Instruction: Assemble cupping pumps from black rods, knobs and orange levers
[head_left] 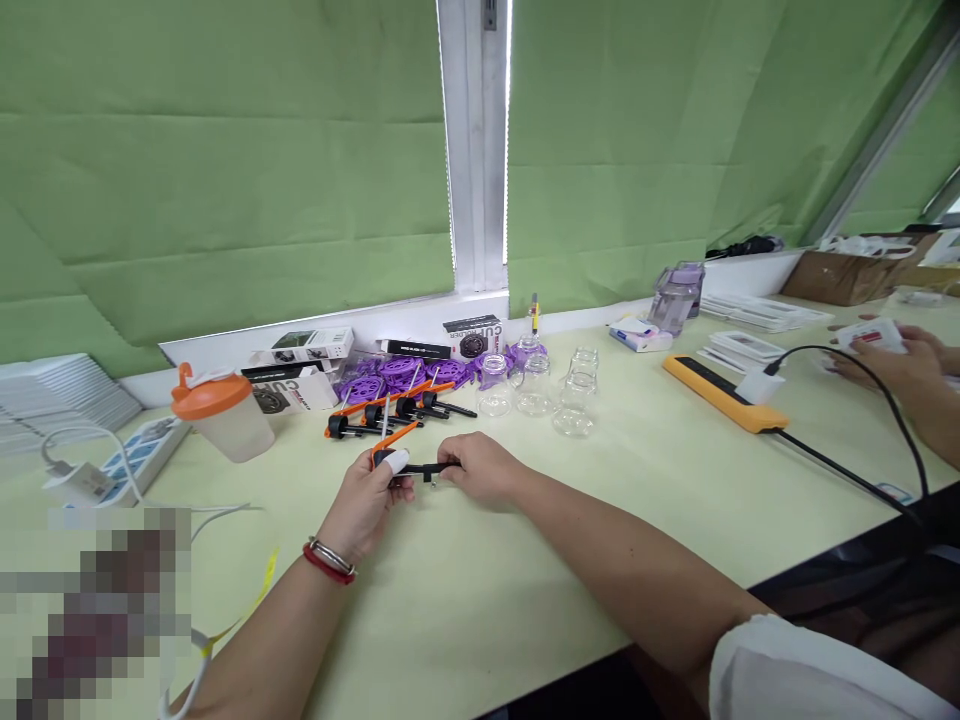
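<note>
My left hand [365, 508] is closed around the black body of a black-and-orange part [399, 435], with a thin pale rod sticking up from it. The thumb, which has a white covering at its tip, presses on the part. My right hand [484, 466] pinches the far end of its black arm [427, 468], just above the table. Similar black-and-orange parts [409, 408] lie in a row behind my hands. Beyond them is a pile of purple openwork plastic pieces [397, 376]. Several clear plastic cups [534, 388] stand to the right of that pile.
An orange-lidded shaker cup [232, 420] and a power strip [146, 460] are on the left. Printed boxes [300, 390] stand against the wall. On the right lie a yellow power strip [720, 395] with cables, and purple bottles [675, 298]. Another person's hands [900, 365] hold a white packet.
</note>
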